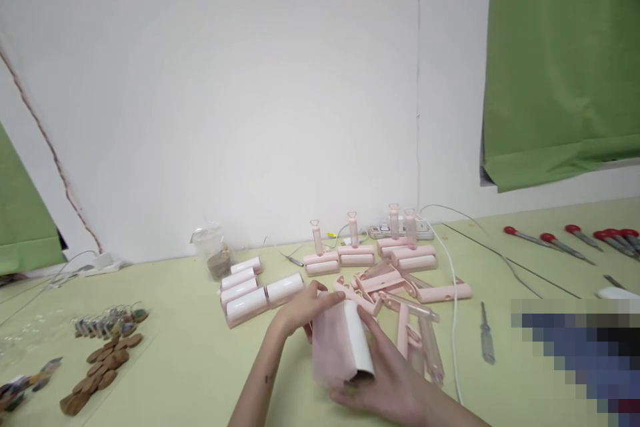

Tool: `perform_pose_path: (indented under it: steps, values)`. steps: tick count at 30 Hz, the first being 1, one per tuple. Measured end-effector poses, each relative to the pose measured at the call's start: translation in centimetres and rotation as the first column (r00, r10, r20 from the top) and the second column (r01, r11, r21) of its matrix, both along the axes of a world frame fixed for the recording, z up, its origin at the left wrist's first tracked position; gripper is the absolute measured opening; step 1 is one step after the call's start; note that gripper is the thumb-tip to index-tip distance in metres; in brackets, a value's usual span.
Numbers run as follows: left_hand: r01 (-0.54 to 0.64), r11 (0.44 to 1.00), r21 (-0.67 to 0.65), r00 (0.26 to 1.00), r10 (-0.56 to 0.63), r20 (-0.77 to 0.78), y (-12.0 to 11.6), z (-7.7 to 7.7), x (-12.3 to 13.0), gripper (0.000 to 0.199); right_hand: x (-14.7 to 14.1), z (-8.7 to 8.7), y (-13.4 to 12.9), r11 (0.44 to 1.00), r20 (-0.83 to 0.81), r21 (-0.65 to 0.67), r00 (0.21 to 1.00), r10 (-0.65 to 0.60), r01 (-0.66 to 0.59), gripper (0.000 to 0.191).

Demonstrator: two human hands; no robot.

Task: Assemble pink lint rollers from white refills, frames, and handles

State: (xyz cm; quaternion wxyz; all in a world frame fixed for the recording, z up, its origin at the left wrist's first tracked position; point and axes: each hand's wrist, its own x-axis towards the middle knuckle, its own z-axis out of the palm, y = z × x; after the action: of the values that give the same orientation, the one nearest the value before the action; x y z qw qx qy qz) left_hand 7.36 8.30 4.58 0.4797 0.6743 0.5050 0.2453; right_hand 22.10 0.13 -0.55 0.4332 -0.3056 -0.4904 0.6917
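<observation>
Between my hands is a white lint roll with a translucent pink wrap along its left side, blurred by motion. My left hand closes over the far left end of the roll and its wrap. From the right and below, my right hand grips the same roll, its thumb along the white side. The roll's near end shows dark and hollow. Just beyond my left wrist, several more white lint rolls lie on the table. Pink lint roller handles lie in a loose pile past my right hand.
Several assembled pink lint rollers stand at the back by a power strip. A white cable crosses the table, with a screwdriver to its right. Red-handled tools lie far right; brown discs lie left. A pixelated patch covers the lower right.
</observation>
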Motion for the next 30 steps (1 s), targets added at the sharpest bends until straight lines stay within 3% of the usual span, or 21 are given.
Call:
perform_pose_path:
  steps: [5, 8, 10, 13, 16, 19, 22, 24, 26, 28, 30]
  values:
    - [-0.03, 0.999, 0.012, 0.994, 0.028, 0.103, 0.5, 0.5, -1.4, 0.053, 0.4, -1.1, 1.1, 0.974, -0.229, -0.222, 0.973, -0.021, -0.032, 0.051]
    - [-0.113, 0.992, 0.06, 0.968, 0.096, 0.231, 0.4, -0.2, -3.2, 0.051, 0.4, -1.5, 1.7, 0.878, -0.457, -0.468, 0.877, -0.147, -0.097, 0.026]
    - [-0.166, 0.983, 0.071, 0.932, 0.133, 0.338, 0.2, -1.4, -4.4, 0.05, 0.7, -1.4, 2.0, 0.811, -0.555, -0.566, 0.795, -0.244, -0.147, 0.017]
    - [-0.19, 0.979, 0.073, 0.902, 0.145, 0.406, -0.1, -4.1, -6.0, 0.049, 1.2, -1.0, 2.2, 0.833, -0.617, -0.533, 0.741, -0.265, -0.146, 0.014]
    - [-0.136, 0.989, 0.058, 0.931, 0.108, 0.35, -0.6, -6.1, -6.9, 0.051, 1.4, -0.6, 2.0, 0.863, -0.636, -0.485, 0.734, -0.239, -0.14, 0.014]
    - [-0.158, 0.955, 0.25, 0.977, 0.115, 0.177, -1.2, -6.2, -6.3, 0.055, 1.2, -0.5, 1.5, 0.877, -0.596, -0.467, 0.774, -0.215, -0.116, 0.017]
    - [-0.097, 0.89, 0.446, 0.993, 0.057, 0.102, -1.9, -5.0, -3.7, 0.047, 0.8, -0.7, 1.1, 0.912, -0.53, -0.403, 0.831, -0.17, -0.071, 0.018]
    - [0.046, 0.931, 0.361, 0.98, -0.112, 0.165, -2.4, -4.3, -1.5, 0.039, 0.6, -0.9, 0.9, 0.943, -0.492, -0.333, 0.856, -0.16, -0.016, 0.016]
    - [0.172, 0.969, 0.177, 0.916, -0.223, 0.333, -2.7, -4.0, 0.3, 0.041, 0.5, -1.0, 0.9, 0.96, -0.462, -0.277, 0.868, -0.18, 0.051, 0.015]
    - [0.18, 0.983, 0.046, 0.835, -0.177, 0.521, -2.8, -4.1, 1.3, 0.046, 0.5, -0.9, 0.9, 0.963, -0.439, -0.251, 0.876, -0.203, 0.097, 0.015]
    - [0.061, 0.998, 0.013, 0.765, -0.056, 0.642, -2.8, -4.4, 1.3, 0.046, 0.5, -0.6, 0.8, 0.962, -0.418, -0.248, 0.884, -0.211, 0.113, 0.016]
